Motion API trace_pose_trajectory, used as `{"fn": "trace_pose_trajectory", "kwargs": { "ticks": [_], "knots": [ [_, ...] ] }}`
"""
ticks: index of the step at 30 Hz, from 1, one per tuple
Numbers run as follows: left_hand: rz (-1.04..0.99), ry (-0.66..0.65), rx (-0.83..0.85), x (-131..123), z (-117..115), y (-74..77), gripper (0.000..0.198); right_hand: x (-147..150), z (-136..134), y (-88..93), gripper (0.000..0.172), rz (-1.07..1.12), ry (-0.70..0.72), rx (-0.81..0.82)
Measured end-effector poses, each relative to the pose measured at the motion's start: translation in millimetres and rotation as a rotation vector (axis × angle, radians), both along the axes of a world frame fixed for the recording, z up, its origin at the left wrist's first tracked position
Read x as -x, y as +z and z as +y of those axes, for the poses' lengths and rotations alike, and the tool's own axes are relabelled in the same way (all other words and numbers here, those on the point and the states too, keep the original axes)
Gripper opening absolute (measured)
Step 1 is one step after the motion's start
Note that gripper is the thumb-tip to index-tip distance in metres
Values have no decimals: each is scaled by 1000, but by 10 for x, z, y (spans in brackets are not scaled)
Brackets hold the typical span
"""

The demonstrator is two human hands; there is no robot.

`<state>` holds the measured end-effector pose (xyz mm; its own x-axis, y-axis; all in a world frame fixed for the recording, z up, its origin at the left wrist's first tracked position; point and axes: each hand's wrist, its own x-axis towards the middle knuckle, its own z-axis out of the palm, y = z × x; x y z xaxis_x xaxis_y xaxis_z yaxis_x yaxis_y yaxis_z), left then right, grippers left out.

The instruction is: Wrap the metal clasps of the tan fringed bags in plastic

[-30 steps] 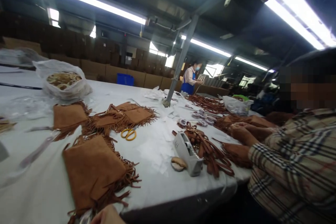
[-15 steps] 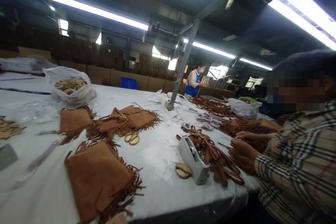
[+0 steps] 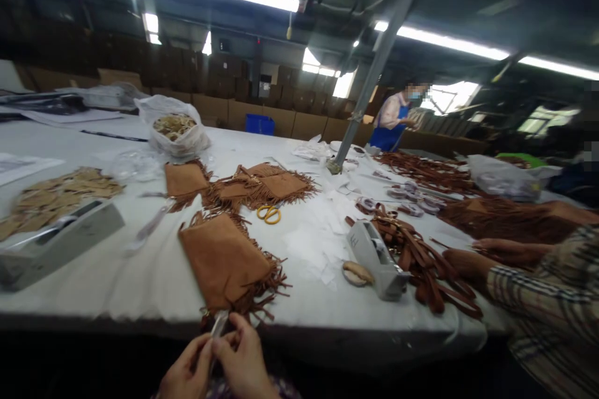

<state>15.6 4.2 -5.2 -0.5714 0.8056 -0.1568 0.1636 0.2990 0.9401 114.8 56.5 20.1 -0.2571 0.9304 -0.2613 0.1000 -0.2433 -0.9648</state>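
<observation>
My left hand [image 3: 185,371] and my right hand [image 3: 243,358] meet at the bottom edge, just below the table's front edge. Both pinch a small pale, clear strip [image 3: 218,325] that stands up between the fingertips. Right above them a brown suede pouch with fringe [image 3: 223,262] lies flat on the white table [image 3: 140,274], its near fringe hanging at the edge close to the strip.
More fringed pouches [image 3: 262,186], yellow scissors [image 3: 269,214], two tape dispensers [image 3: 377,255] [image 3: 56,243], a bag of tan pieces [image 3: 175,131] and brown straps [image 3: 421,262] lie on the table. A person's plaid sleeve [image 3: 547,305] works at the right; another person [image 3: 397,118] stands far back.
The view has swung down and to the left. My hands, barely visible before, have come into view together at the table's edge, pinching the strip. The neighbour's hands have shifted right in frame.
</observation>
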Motion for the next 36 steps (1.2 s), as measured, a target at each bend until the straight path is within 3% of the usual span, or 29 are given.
{"fn": "trace_pose_trajectory", "kwargs": {
  "ticks": [5, 11, 14, 19, 22, 28, 31, 36],
  "knots": [
    [28, -24, -124, -87, -18, 146, 38, -15, 68, 33, 60, 40, 1, 45],
    [11, 3, -137, -136, -12, 168, 32, -22, 110, -25, 58, -23, 26, 9],
    [-38, 1, -151, -127, -11, 184, 32, -18, 102, -9, 61, 95, 21, 88],
    [-390, 29, -215, -161, 73, 186, 36, 49, 85, 43, 67, 375, 21, 344],
    [-677, 100, -220, -193, 129, 226, 49, 97, 127, 79, 56, 450, 49, 421],
    [-1009, -143, -205, -179, -5, 343, 58, 51, 357, 167, 40, 542, 77, 376],
    [-1043, -262, -125, -186, -145, 248, 63, 12, 448, 148, 38, 589, 10, 381],
    [-1043, -426, -77, -222, -216, 75, 40, 33, 468, 78, 37, 567, -63, 329]
  ]
}}
